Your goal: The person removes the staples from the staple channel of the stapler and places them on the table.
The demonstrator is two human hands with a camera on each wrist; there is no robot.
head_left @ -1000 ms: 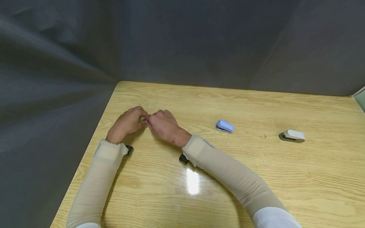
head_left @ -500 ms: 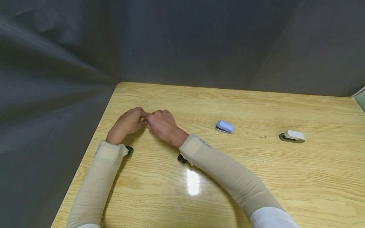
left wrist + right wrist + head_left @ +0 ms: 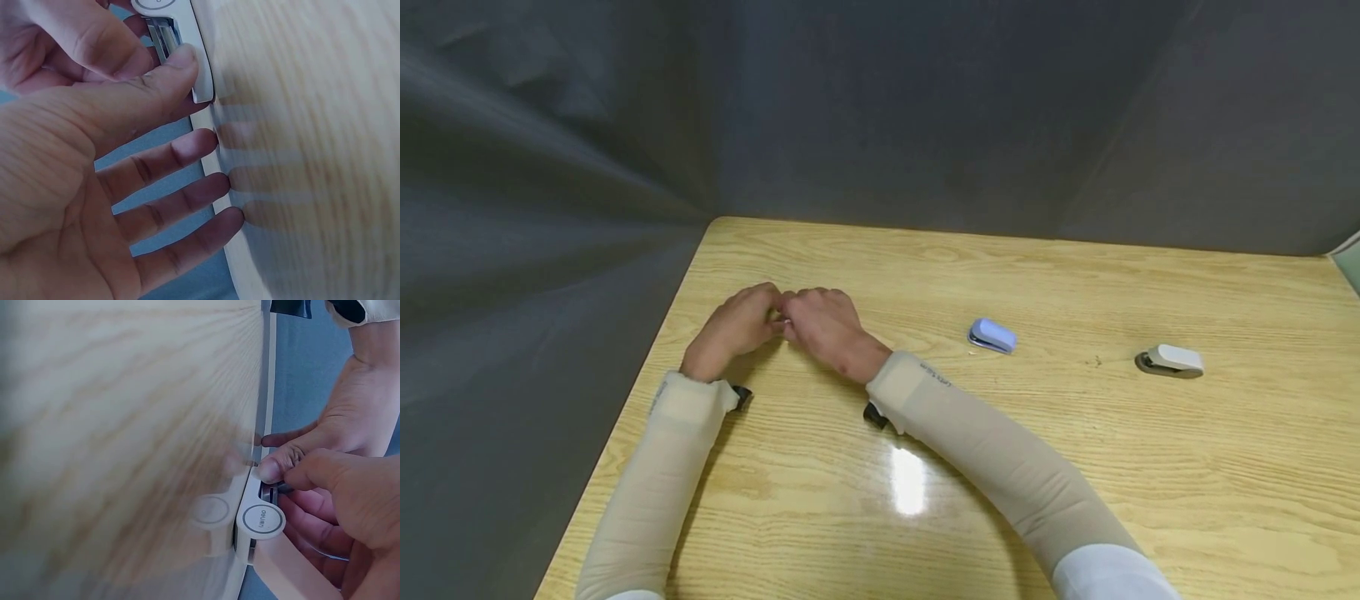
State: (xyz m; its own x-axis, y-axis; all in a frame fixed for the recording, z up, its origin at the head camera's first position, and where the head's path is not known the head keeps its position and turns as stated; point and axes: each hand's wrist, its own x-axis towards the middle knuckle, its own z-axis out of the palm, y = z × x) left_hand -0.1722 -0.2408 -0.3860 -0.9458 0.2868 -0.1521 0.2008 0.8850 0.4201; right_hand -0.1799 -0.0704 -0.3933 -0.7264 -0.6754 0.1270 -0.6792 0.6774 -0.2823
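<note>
An opened stapler [image 3: 262, 519] with a white body, a round logo at its hinge and a pink lid [image 3: 294, 569] swung away is between both hands at the table's left part. My left hand [image 3: 735, 323] pinches the white end, thumb [image 3: 181, 59] on top, while its other fingers [image 3: 187, 144] spread with tips at the tabletop. My right hand [image 3: 826, 327] holds the stapler near the hinge, its thumb and forefinger at the metal staple channel [image 3: 164, 36], other fingers curled behind the pink lid. In the head view the hands mostly hide the stapler.
A blue stapler [image 3: 992, 335] lies right of the hands on the wooden table [image 3: 820, 492]. Farther right is a white and grey stapler [image 3: 1170, 361]. Small dark bits [image 3: 1095, 361] lie between them. Dark sheeting [image 3: 887, 117] rises behind and at the left.
My right hand and forearm have shifted slightly left, and the right fingers have turned a little at the stapler. My left hand stays nearly still. The other two staplers have not moved.
</note>
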